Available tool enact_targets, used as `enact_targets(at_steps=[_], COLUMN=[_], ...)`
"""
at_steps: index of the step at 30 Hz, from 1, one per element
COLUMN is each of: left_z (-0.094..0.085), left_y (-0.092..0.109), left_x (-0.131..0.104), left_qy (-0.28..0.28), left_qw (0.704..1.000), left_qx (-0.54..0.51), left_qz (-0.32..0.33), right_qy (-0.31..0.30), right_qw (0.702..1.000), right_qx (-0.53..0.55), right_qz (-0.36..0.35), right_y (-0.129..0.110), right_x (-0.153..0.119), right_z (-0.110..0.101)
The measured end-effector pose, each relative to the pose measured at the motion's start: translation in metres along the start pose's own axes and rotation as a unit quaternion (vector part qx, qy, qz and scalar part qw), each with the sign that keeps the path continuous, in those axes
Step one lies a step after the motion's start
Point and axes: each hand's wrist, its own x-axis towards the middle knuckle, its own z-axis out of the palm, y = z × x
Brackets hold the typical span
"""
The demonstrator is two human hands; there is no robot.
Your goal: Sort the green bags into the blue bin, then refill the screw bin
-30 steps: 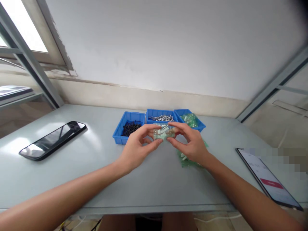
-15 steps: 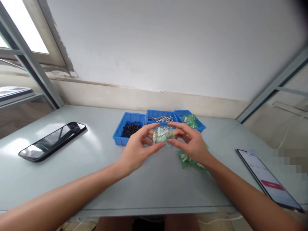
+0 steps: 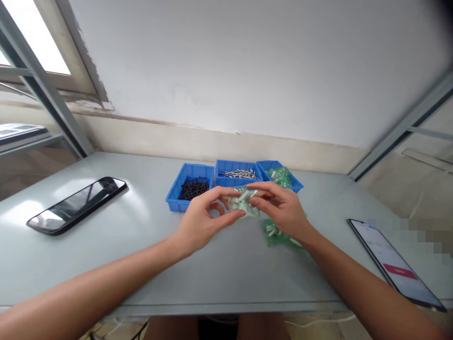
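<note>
A small clear plastic bag [image 3: 244, 200] with pale pieces inside is held up over the middle of the table. My left hand [image 3: 207, 215] grips its left side between thumb and fingers. On the right side, my right hand [image 3: 279, 205] pinches the bag the same way. Green bags [image 3: 274, 233] with white pieces lie on the table below my right hand, which partly hides them. Behind my hands stand a blue bin of black screws [image 3: 194, 188], a blue bin of silver screws [image 3: 240, 174] and a blue bin with green bags [image 3: 281, 176].
A dark phone [image 3: 78, 205] lies on the grey table [image 3: 148, 283] at the left. Another phone [image 3: 392, 259] with a lit screen lies at the right. Metal posts rise at both sides, with a wall behind.
My right thumb has moved up and inward on the bag. The bag now looks more crumpled and its pieces have shifted. My left hand has barely moved.
</note>
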Motion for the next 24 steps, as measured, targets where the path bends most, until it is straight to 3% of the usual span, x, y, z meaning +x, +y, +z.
enact_targets(at_steps=[14,24], left_z=[-0.0007,-0.0009], left_y=[0.0043,0.0025], left_x=[-0.0012,-0.0007], left_qy=[0.012,0.021], left_qw=[0.998,0.998], left_qx=[0.059,0.064], left_qz=[-0.011,0.019], right_qy=[-0.009,-0.001], right_qw=[1.000,1.000], right_qx=[-0.023,-0.006], right_qz=[0.000,-0.026], right_y=[-0.0015,0.0011], right_x=[-0.0001,-0.0011], right_z=[-0.0014,-0.0015])
